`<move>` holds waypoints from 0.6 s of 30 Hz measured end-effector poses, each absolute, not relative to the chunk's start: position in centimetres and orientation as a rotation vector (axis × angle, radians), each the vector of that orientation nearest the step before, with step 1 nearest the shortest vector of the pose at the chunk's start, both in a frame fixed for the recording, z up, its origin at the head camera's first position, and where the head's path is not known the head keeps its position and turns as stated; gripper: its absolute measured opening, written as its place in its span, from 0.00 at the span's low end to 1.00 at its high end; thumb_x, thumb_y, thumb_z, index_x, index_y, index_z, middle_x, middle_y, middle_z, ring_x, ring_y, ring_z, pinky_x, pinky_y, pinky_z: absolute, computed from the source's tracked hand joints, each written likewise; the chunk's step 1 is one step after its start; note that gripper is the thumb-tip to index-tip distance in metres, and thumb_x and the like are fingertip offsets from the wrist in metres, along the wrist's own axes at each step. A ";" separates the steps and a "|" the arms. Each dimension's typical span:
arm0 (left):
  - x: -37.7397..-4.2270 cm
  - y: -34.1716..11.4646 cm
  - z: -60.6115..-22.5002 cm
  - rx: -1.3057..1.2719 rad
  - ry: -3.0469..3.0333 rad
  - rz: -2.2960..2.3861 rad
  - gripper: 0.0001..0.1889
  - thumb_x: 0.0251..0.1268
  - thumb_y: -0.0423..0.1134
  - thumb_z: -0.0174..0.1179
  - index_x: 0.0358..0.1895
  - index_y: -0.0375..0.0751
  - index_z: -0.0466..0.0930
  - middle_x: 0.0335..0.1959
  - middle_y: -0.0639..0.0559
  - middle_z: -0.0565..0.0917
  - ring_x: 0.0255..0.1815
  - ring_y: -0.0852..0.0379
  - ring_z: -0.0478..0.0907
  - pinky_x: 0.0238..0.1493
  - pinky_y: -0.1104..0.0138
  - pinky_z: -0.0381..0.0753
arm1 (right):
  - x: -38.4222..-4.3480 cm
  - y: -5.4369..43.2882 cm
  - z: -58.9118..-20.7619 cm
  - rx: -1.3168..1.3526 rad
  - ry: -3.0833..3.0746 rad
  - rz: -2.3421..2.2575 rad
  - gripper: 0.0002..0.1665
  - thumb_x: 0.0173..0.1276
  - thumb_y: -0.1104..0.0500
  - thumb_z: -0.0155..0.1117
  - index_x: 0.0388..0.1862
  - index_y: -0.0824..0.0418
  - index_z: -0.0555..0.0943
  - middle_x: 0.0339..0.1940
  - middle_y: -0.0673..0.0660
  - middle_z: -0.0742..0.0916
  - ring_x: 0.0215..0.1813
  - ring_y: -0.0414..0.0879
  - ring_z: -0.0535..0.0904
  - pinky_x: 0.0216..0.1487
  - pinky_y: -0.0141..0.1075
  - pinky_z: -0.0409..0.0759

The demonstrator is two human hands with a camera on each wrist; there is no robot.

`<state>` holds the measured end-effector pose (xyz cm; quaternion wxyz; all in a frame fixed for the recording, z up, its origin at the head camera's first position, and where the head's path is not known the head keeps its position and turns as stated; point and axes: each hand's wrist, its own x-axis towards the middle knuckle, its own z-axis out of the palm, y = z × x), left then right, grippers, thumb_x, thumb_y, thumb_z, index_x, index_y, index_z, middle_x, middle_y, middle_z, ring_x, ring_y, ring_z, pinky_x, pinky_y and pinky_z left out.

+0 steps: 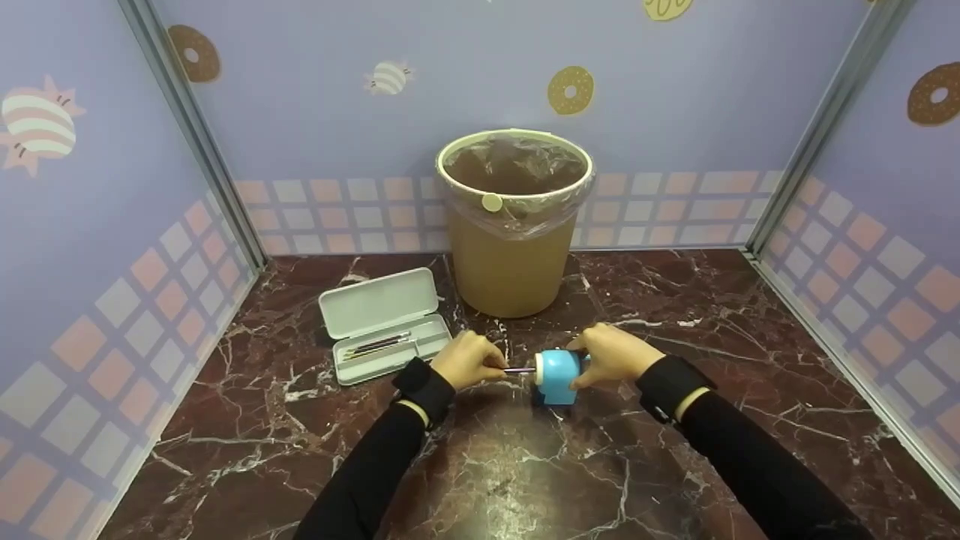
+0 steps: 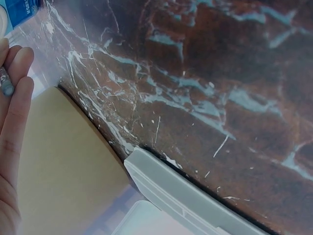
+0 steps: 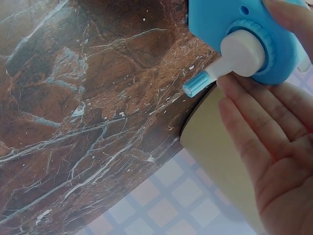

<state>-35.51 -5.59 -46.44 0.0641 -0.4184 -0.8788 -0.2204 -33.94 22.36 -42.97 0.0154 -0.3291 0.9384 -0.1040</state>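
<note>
A blue crank pencil sharpener (image 1: 556, 376) stands on the tabletop in the head view, its pale front ring facing left. My left hand (image 1: 469, 361) pinches a thin pencil (image 1: 519, 370) whose far end meets that ring. In the left wrist view, the pencil's eraser end (image 2: 7, 85) pokes out among the fingers. From the other side, my right hand (image 1: 616, 354) grips the sharpener's body, thumb and fingers on opposite sides. The right wrist view shows the back of the sharpener, with its white crank arm and blue-tipped knob (image 3: 197, 84) hanging free of the fingers.
Left of the hands lies an open white pencil case (image 1: 382, 292) with several pencils (image 1: 379, 345) in it. Behind stands a tan bin (image 1: 510, 270) with a clear liner. Patterned walls (image 1: 300, 135) enclose the marbled table (image 1: 255, 442) on the back and sides.
</note>
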 end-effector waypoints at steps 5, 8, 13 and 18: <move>-35.6 -5.7 -46.4 -1.275 -2.648 -0.677 0.05 0.55 0.35 0.74 0.34 0.37 0.92 0.31 0.48 0.93 0.29 0.55 0.89 0.35 0.66 0.86 | -33.9 22.3 -42.9 -1.028 2.912 -0.324 0.28 0.46 0.48 0.84 0.43 0.64 0.90 0.34 0.56 0.93 0.30 0.42 0.81 0.43 0.43 0.84; -35.7 -5.8 -46.4 -1.269 -2.664 -0.678 0.06 0.55 0.35 0.74 0.35 0.37 0.92 0.31 0.48 0.93 0.29 0.55 0.89 0.35 0.66 0.86 | -33.9 22.3 -42.9 -1.056 2.911 -0.326 0.27 0.46 0.49 0.84 0.41 0.64 0.90 0.33 0.55 0.93 0.29 0.40 0.80 0.41 0.40 0.84; -35.8 -5.9 -46.1 -1.270 -2.690 -0.654 0.06 0.56 0.36 0.74 0.35 0.38 0.93 0.32 0.48 0.93 0.30 0.54 0.89 0.36 0.65 0.86 | -34.0 22.3 -42.8 -1.065 2.915 -0.321 0.25 0.45 0.49 0.84 0.40 0.63 0.90 0.31 0.55 0.93 0.29 0.40 0.81 0.40 0.39 0.84; -35.8 -5.8 -46.0 -1.287 -2.669 -0.636 0.06 0.56 0.36 0.74 0.35 0.38 0.93 0.32 0.48 0.93 0.31 0.54 0.90 0.37 0.64 0.87 | -34.0 22.3 -42.8 -1.059 2.913 -0.317 0.24 0.45 0.49 0.84 0.37 0.63 0.90 0.29 0.54 0.92 0.27 0.40 0.79 0.38 0.38 0.82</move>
